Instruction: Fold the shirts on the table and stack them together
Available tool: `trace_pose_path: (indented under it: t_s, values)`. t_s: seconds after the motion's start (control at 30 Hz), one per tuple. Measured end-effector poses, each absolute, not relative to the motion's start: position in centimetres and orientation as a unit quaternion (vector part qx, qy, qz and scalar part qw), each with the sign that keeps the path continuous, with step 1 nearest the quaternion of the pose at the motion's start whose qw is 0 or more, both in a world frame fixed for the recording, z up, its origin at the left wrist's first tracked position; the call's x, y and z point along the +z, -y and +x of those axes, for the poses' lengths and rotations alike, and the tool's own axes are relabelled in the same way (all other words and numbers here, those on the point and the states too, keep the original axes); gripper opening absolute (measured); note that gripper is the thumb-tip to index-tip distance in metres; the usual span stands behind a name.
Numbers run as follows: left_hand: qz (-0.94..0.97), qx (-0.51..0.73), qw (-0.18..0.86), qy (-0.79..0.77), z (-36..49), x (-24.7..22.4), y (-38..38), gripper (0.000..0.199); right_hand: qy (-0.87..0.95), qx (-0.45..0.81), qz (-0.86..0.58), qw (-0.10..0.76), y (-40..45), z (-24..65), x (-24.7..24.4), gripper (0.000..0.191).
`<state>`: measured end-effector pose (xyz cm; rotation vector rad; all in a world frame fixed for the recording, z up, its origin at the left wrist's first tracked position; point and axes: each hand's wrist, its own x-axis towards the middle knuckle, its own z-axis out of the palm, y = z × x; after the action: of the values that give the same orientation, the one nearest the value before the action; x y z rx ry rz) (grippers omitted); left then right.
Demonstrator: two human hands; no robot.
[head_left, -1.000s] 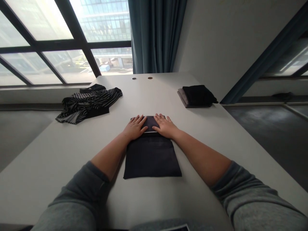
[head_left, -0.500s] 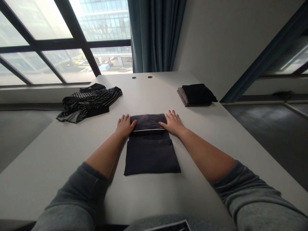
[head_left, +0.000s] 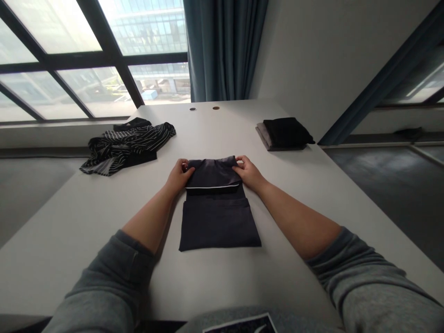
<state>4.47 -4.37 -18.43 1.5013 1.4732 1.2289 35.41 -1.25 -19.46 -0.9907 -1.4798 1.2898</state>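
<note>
A dark navy folded garment (head_left: 218, 222) lies flat in the middle of the white table, with a folded-over upper layer (head_left: 212, 173) edged by a thin white line. My left hand (head_left: 178, 177) grips the far left corner of that upper layer between thumb and fingers. My right hand (head_left: 248, 173) pinches its far right corner in the same way. Grey sleeves are pushed up my forearms.
A crumpled black-and-white striped garment (head_left: 128, 148) lies on the white table (head_left: 86, 217) to the left. A folded black and grey stack (head_left: 284, 134) sits to the right. Beyond the table's far edge are a window and a blue curtain.
Both hands have moved from resting flat beside the upper layer to gripping its far corners, and the fingers have curled around the cloth. The cloth's far edge now bunches up slightly.
</note>
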Motion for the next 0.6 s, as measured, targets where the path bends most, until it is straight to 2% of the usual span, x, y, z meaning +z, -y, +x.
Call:
trace_pose_path:
  t_s: [0.07,0.13,0.4,0.6]
  values:
    - [0.550,0.504,0.401,-0.532,4.6,-17.7,4.7,0.057,0.552,0.562,-0.382,0.483,1.8,35.1,-18.6,0.056]
    - [0.553,0.516,0.415,-0.505,4.5,-16.7,5.3,0.062,0.530,0.576,-0.366,0.503,2.5,35.0,-17.5,0.062]
    - [0.647,0.476,0.384,-0.457,3.2,-12.4,10.5,0.043,0.586,0.532,-0.357,0.497,6.7,37.0,-14.1,0.034]
    - [0.792,0.358,0.300,-0.393,3.0,-9.5,16.4,0.015,0.684,0.438,-0.355,0.463,12.4,39.0,-12.9,0.016]
